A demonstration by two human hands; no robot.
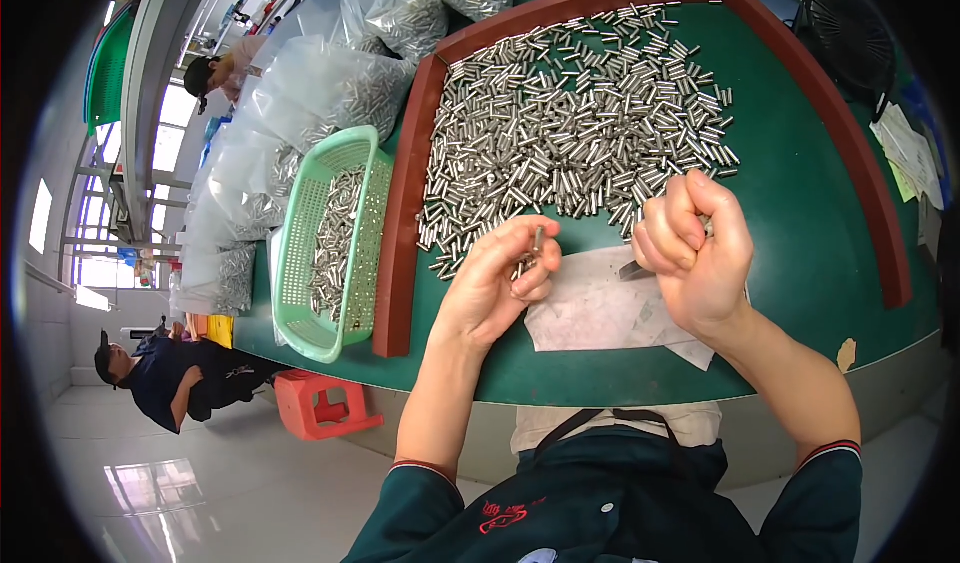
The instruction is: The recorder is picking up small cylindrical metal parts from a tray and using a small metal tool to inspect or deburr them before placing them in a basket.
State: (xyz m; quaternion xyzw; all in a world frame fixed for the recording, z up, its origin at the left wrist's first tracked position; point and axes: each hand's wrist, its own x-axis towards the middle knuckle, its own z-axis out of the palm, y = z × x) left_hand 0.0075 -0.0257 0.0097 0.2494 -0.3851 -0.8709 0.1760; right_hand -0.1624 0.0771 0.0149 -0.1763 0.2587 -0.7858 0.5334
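Observation:
My left hand [497, 281] is curled with its fingers bent around several metal pins, one of them [538, 239] standing up between thumb and fingertips. To its right, my right hand [697, 253] is closed in a fist over the cloth. A small grey metal piece [632, 271] shows at the lower fingers of that fist; whether they grip it I cannot make out. Under and between both hands lies a pale, smudged cloth [600, 313]. A wide heap of short shiny metal pins [570, 133] spreads just beyond my hands on the green tabletop [800, 233].
A dark red raised border [405, 233] frames the pins on the left, back and right. Left of it stands a light green basket [290, 263] of pins. Clear bags [405, 23] of pins line the back left. A black fan [848, 38] and a red stool [318, 403] flank the table.

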